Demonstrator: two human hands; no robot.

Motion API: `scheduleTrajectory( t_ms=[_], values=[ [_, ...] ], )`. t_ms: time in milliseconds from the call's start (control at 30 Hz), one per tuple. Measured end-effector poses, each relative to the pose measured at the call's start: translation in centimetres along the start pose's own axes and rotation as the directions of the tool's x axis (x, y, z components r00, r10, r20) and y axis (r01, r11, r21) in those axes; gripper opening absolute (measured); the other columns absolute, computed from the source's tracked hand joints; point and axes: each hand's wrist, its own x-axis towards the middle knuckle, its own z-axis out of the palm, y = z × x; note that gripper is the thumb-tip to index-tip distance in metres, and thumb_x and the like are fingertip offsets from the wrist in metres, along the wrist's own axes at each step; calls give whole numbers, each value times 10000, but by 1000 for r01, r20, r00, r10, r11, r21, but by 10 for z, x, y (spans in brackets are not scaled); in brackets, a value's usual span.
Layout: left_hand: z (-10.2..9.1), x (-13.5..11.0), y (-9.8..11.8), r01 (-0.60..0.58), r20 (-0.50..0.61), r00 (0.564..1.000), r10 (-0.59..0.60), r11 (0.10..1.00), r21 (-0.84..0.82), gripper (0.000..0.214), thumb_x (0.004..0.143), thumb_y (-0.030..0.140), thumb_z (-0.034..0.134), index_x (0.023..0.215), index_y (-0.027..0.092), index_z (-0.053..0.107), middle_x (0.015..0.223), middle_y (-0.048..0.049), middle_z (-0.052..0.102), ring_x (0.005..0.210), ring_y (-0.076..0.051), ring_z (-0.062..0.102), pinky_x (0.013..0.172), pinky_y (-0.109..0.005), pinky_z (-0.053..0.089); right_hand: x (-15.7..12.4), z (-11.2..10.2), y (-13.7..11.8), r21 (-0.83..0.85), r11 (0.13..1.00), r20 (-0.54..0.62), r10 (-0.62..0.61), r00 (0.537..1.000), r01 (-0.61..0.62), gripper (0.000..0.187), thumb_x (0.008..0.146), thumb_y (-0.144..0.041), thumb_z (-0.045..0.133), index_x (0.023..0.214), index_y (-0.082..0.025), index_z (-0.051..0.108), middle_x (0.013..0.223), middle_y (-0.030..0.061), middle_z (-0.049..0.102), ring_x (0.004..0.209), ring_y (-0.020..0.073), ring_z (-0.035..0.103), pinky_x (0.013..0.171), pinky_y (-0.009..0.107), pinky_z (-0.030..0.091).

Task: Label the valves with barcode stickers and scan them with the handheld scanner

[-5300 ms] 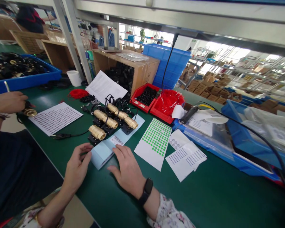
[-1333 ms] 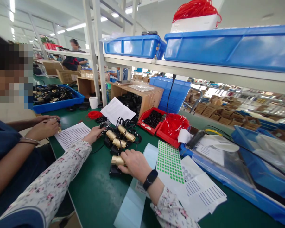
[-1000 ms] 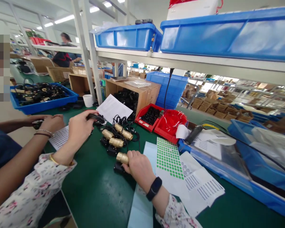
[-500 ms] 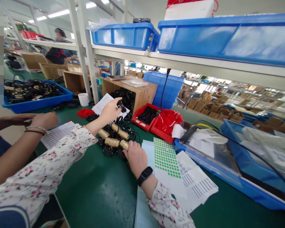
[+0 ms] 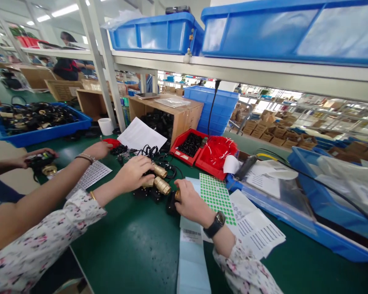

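My right hand [image 5: 191, 202] grips a brass valve with a black body [image 5: 171, 203], at the left edge of the light blue sheets [image 5: 193, 261]. To its left, my left hand [image 5: 133, 173] reaches over a group of brass valves [image 5: 162, 185], its thumb and fingers closed around one of them. My fingers and palm hide part of that group. Black cables [image 5: 171, 169] lie behind the valves. A sheet of green round stickers [image 5: 217, 198] lies beyond my right wrist.
A co-worker's hand [image 5: 99, 151] reaches toward red ties [image 5: 112, 142]; their other hand holds a black-and-brass valve [image 5: 43, 163]. Red bins [image 5: 184, 157], a cardboard box [image 5: 187, 118] and a blue tray of valves [image 5: 49, 132] stand behind. A shelf [image 5: 159, 61] crosses above.
My left hand has let go of the black cable and come down onto the valves. My right hand has moved right with one valve. The co-worker's hand has reached forward.
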Motion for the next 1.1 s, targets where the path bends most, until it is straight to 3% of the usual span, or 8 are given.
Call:
scheduleTrajectory(
  t_ms=[100,167,267,467,733,967,1100],
  values=[
    [13,4,7,-175,146,973,180,983,-47,402,831,414,587,1175,214,533,1186,-92,548,1134,-261,443,1022,-445,312,-10,7,7,45,994,-71,106,992,-103,308,728,-46,589,1012,-131,504,1038,100,501,987,239,460,885,373,422],
    [24,8,6,-191,177,963,201,979,-72,434,808,424,618,1178,213,536,1199,-103,538,1144,-268,436,1027,-452,301,-16,12,7,43,980,-100,197,975,-193,229,772,-117,628,981,-143,536,1006,92,520,961,244,479,870,374,424],
    [34,10,2,-195,200,956,213,975,-106,326,804,439,616,1036,211,594,1101,-88,570,1078,-249,475,981,-413,344,-17,14,6,-1,957,-94,290,952,-291,223,793,-204,666,997,-190,576,957,55,560,919,236,518,827,338,437],
    [31,2,3,-171,214,958,190,980,-100,252,827,377,601,1030,227,593,1086,-63,565,1096,-239,457,977,-382,341,6,8,15,-99,920,-155,362,919,-379,290,837,-286,631,1097,-173,566,996,90,564,981,265,517,809,336,425],
    [36,-16,8,-92,180,979,92,996,-10,281,856,348,555,1122,257,571,1070,-69,535,1101,-256,436,959,-411,354,38,10,5,-128,966,-40,221,974,-224,334,952,-288,433,1269,-190,481,980,68,596,876,187,586,743,259,416],
    [40,-26,9,-60,181,982,58,998,6,307,845,361,577,1126,239,550,1125,-67,552,1117,-257,450,947,-406,369,39,-2,16,-191,966,32,187,982,-177,211,953,-263,412,966,-198,613,867,58,594,776,183,590,644,262,377],
    [44,-27,13,-45,138,990,41,999,27,317,856,338,566,1155,235,543,1128,-77,556,1103,-257,473,943,-415,386,37,-2,12,-207,967,25,156,987,-148,245,968,-272,370,972,-221,609,885,45,603,840,182,576,698,265,390]
  ],
)
